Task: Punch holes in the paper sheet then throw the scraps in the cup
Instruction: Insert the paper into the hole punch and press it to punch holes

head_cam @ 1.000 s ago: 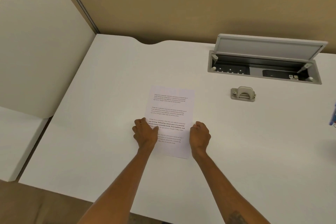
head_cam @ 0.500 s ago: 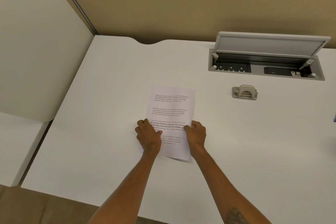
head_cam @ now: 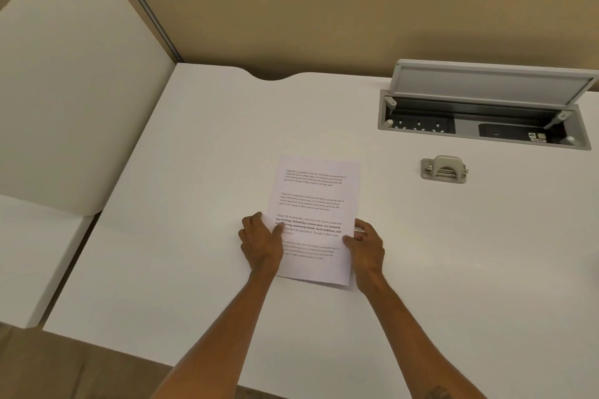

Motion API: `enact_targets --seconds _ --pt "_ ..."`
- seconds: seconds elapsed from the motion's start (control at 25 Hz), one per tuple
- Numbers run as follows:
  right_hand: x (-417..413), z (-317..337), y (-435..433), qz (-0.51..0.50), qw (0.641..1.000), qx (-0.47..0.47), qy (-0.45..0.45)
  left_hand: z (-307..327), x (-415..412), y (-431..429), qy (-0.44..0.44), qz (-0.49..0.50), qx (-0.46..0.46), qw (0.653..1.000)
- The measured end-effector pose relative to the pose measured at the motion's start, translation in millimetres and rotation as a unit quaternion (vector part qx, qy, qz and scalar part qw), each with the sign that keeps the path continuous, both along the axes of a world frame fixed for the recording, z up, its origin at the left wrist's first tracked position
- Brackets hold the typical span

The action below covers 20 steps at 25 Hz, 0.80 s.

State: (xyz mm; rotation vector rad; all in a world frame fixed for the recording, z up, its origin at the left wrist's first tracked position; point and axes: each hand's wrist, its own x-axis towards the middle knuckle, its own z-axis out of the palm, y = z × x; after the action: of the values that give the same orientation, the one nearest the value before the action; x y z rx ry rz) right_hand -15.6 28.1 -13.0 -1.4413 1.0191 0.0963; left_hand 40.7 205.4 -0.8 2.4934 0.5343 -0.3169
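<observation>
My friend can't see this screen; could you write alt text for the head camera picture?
Two hands pinch the side edges of a printed paper sheet lying on a white desk: left hand on its left edge, right hand on its right. A grey hole punch sits apart, farther right.

The paper sheet [head_cam: 319,204] is white with four blocks of black print, the third partly bold. The desk [head_cam: 194,269] is white. At far right, the hole punch [head_cam: 444,170] is silver-grey and the cable box [head_cam: 486,84] pale grey, dark inside. The wall [head_cam: 324,10] is tan.
</observation>
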Motion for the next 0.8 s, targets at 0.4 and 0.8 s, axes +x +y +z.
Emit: enact_targets --seconds 0.4,0.8 --pt "-8 -5 -71 0.054 0.995 0.087 -0.016 -6 7 -24 0.116 0.065 -0.113 0.985" --pt "-12 2 -77 0.176 0.979 -0.105 -0.007 -8 -6 -48 0.075 0.095 -0.215 0.969"
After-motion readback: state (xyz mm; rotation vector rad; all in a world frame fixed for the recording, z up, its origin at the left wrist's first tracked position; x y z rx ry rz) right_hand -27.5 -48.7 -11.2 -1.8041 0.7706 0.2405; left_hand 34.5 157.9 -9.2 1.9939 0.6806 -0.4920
